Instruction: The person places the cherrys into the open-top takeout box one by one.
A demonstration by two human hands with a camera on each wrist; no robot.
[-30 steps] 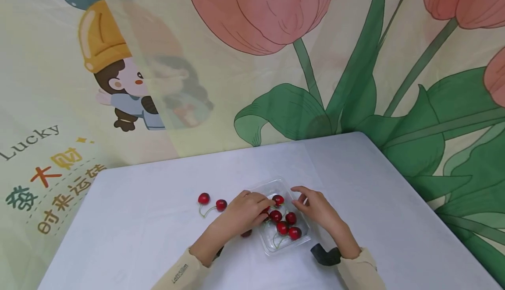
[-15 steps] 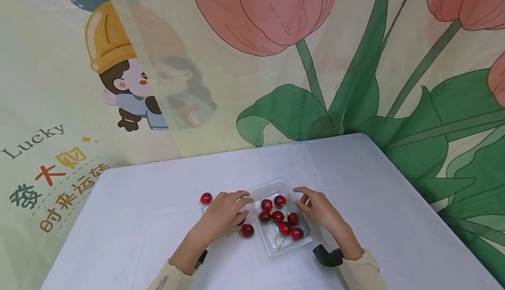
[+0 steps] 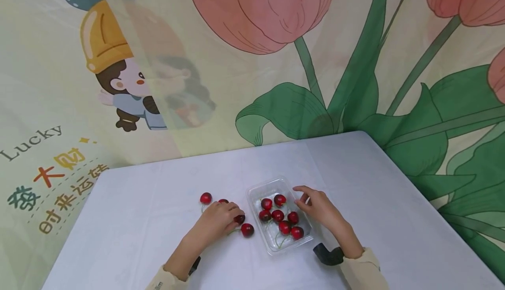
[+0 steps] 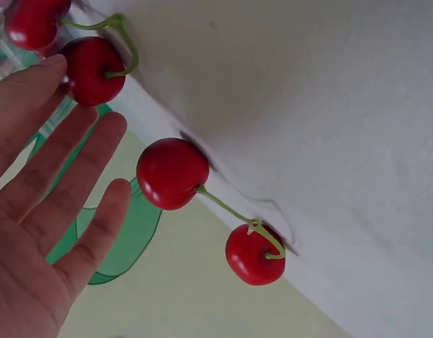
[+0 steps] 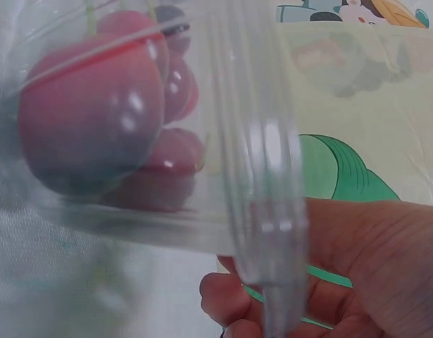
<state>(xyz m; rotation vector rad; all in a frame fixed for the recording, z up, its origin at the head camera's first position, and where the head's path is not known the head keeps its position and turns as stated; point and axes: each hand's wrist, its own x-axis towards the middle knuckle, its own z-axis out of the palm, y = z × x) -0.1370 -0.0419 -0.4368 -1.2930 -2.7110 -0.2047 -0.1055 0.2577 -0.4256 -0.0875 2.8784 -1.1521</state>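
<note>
My left hand [image 3: 218,220] is at a dark red cherry [image 3: 239,219] on the table. In the left wrist view its fingers are extended, with one fingertip right against that cherry [image 4: 94,70], whose green stem joins a second cherry [image 4: 34,22]. Another stem-joined pair, a cherry [image 4: 172,174] and its partner [image 4: 255,255], lies past the fingertips. My right hand [image 3: 318,206] stays beside the right rim of a clear plastic box [image 3: 269,250], fingers loosely bent with nothing between them. Several cherries [image 3: 278,215] lie inside the box.
A white cloth covers the table [image 3: 158,220]. Behind it hangs a backdrop [image 3: 221,106] printed with tulips and a cartoon figure. The loose cherries lie left of the box, one [image 3: 247,230] close to its wall.
My left hand has drawn back leftward out of the box, leaving cherries in it, and come down to a loose cherry on the table. My right hand has barely moved.
</note>
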